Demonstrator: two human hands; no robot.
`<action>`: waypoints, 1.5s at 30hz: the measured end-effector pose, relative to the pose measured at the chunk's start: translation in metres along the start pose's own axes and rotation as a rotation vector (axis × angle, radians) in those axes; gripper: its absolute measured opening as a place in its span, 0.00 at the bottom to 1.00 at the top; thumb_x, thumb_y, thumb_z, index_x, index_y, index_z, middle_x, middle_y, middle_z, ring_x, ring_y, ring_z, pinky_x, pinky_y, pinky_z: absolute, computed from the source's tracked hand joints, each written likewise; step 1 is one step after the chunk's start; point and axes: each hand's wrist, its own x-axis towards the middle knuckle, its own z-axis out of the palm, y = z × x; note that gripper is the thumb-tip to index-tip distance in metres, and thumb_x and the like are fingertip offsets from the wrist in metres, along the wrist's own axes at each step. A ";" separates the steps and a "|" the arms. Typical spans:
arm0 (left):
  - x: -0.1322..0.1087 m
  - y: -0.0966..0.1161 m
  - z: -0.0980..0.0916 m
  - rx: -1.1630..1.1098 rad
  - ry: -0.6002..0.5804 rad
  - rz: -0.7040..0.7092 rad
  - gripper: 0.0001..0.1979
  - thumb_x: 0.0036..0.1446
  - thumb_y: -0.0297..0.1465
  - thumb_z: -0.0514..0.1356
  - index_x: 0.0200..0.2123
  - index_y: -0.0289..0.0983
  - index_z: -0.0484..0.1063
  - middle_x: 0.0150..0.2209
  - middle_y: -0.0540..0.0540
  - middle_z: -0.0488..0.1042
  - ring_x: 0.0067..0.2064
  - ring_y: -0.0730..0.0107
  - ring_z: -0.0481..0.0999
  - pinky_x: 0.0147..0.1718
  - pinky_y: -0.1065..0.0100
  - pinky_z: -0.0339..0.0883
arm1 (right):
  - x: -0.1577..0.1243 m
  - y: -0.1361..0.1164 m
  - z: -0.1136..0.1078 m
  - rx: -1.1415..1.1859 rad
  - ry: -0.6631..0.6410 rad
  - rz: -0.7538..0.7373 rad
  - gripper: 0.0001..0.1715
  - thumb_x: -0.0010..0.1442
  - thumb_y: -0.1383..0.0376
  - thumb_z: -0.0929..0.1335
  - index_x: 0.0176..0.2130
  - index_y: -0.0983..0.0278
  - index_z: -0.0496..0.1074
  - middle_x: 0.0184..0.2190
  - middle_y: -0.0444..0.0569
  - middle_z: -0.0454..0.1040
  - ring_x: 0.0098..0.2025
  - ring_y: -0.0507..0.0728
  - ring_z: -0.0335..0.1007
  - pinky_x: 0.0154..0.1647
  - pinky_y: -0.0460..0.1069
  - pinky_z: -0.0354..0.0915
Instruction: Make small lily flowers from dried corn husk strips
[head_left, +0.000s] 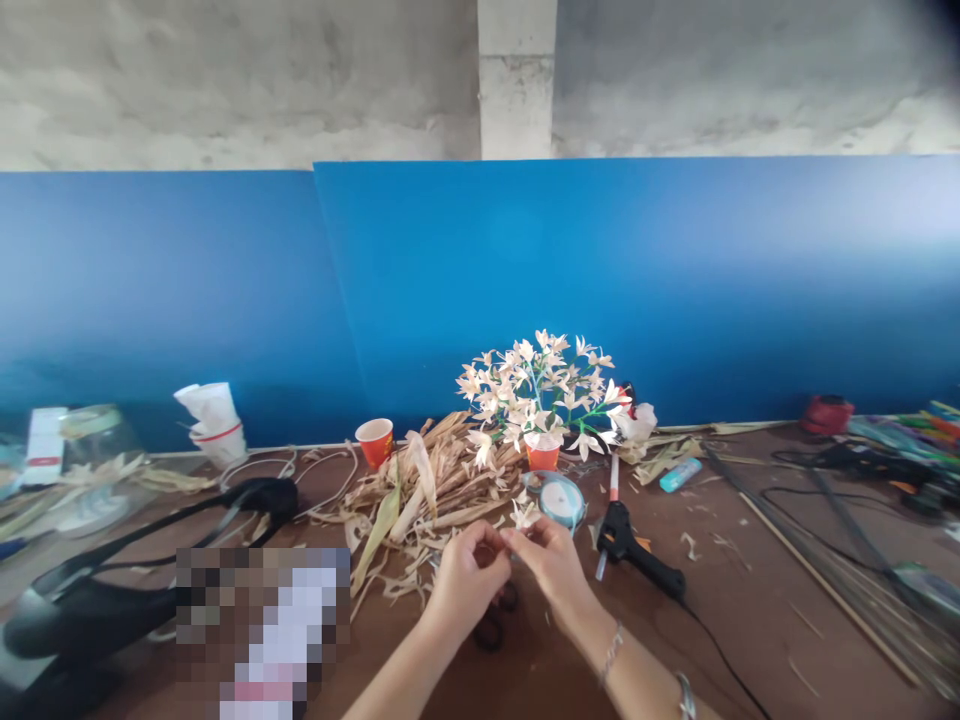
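Pinching narrowly: left hand (469, 570), hold unclear; right hand (553, 560), seemingly pale flower (524, 513), unattached. Beyond fingers (527, 545): flower bunch (537, 420), assembled; loose husks (450, 475), apparently unworked.

Low at 6 o'clock, the left hand (463, 578) and right hand (555, 570) are bent inward, fingertips (505, 533) just beside each other. The left thumb (496, 575) and index finger (480, 531) arch into a loop; whether either pinch fully closes is too small to tell. The left forearm (401, 665) points toward 1 o'clock, the right forearm (634, 672) toward 11
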 end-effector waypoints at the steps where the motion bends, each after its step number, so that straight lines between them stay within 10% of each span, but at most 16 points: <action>1: 0.000 0.001 0.001 -0.003 0.006 0.010 0.05 0.43 0.29 0.57 0.21 0.37 0.61 0.12 0.56 0.62 0.13 0.78 0.62 0.12 0.77 0.55 | 0.000 0.001 0.000 -0.008 0.007 -0.013 0.16 0.42 0.57 0.71 0.18 0.65 0.65 0.16 0.41 0.64 0.22 0.50 0.58 0.25 0.46 0.56; 21: 0.001 0.015 -0.005 -0.450 -0.055 -0.194 0.14 0.41 0.36 0.63 0.22 0.35 0.61 0.12 0.58 0.55 0.14 0.86 0.47 0.13 0.79 0.35 | -0.004 -0.021 -0.002 0.169 -0.172 0.147 0.07 0.45 0.62 0.70 0.25 0.65 0.73 0.21 0.42 0.69 0.27 0.51 0.61 0.31 0.45 0.56; 30: -0.001 0.015 -0.005 -0.319 -0.157 -0.228 0.11 0.43 0.35 0.61 0.22 0.34 0.63 0.12 0.56 0.59 0.13 0.84 0.55 0.12 0.79 0.46 | -0.005 -0.023 -0.001 0.188 -0.139 0.111 0.13 0.42 0.59 0.71 0.19 0.65 0.67 0.19 0.41 0.67 0.24 0.50 0.60 0.30 0.46 0.57; 45: -0.001 0.011 0.000 -0.061 0.038 -0.047 0.08 0.45 0.32 0.57 0.21 0.34 0.63 0.13 0.56 0.62 0.15 0.81 0.60 0.15 0.77 0.54 | -0.002 -0.017 -0.002 0.085 -0.084 0.042 0.14 0.43 0.58 0.70 0.21 0.65 0.67 0.19 0.41 0.65 0.24 0.51 0.59 0.27 0.45 0.57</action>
